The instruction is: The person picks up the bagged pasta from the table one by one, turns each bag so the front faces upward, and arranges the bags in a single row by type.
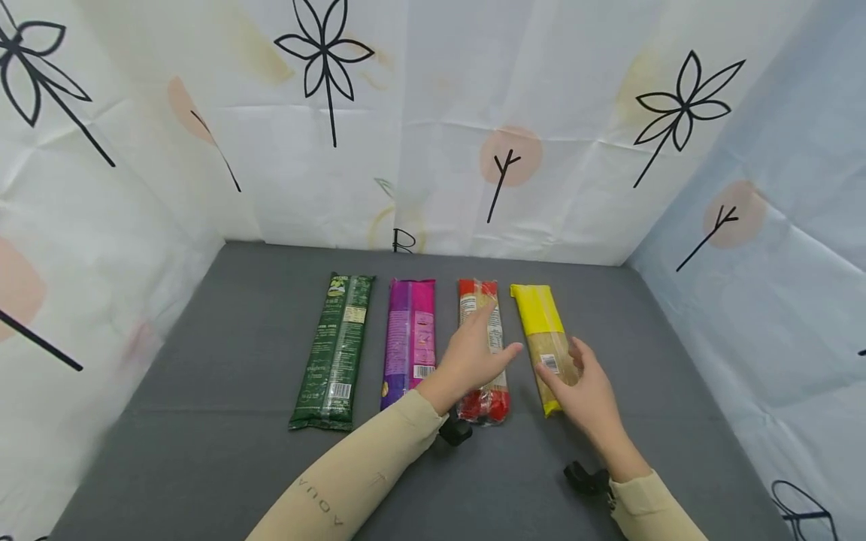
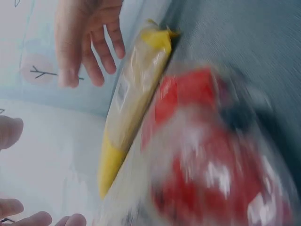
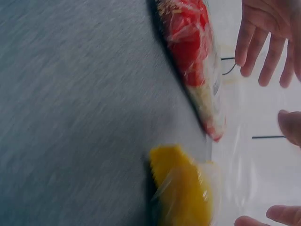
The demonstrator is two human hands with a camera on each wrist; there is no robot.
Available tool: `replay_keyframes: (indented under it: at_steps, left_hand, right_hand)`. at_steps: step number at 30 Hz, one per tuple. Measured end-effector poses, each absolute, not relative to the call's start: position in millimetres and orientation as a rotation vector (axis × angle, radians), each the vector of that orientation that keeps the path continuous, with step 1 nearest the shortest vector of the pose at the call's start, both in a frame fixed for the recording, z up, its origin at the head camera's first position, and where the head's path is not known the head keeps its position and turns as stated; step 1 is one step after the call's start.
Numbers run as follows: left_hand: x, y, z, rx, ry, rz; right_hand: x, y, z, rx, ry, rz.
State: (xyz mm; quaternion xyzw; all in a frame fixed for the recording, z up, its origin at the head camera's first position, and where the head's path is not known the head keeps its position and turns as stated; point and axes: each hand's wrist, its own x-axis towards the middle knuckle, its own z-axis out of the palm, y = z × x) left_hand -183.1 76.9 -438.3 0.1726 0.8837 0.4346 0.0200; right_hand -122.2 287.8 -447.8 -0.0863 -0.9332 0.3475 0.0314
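In the head view my left hand [image 1: 476, 357] hovers over a red and clear plastic packet [image 1: 489, 402], fingers stretched and thumb spread out. The left wrist view shows this packet's crinkled red end [image 2: 207, 183] close up and blurred. My right hand [image 1: 583, 387] is above the right side of a yellow packet [image 1: 541, 312] with a see-through lower part and a barcode. Its thumb and fingers are spread over that packet; in the right wrist view a gap shows between the fingertips [image 3: 287, 214] and the yellow wrapper [image 3: 186, 197]. Neither hand grips anything.
Left of the hands lie a pink and purple packet [image 1: 410, 330] and a longer dark green packet [image 1: 334, 353], side by side on the grey tabletop [image 1: 203, 451]. White cloth [image 1: 433, 83] printed with leaves and twigs encloses the back and sides.
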Motion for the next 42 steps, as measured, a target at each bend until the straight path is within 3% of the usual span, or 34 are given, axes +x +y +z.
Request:
replay_keyframes:
  at_steps: [10,19,29,42]
  left_hand:
    - [-181,111,-445,0.412,2.498,1.530]
    - [-173,144,-453,0.370,2.501,1.383]
    - [-177,149,-465,0.397,2.319,1.404]
    - [-176,160,-469,0.416,2.488,1.078]
  right_hand:
    - [-119,307,-457,-0.350,-2.906,1.227]
    - [-113,321,-455,-0.393,-2.986,1.370]
    - [-122,323,-452,-0.414,-2.977,1.537]
    - [-135,330,-459,-0.382,-2.985,1.643]
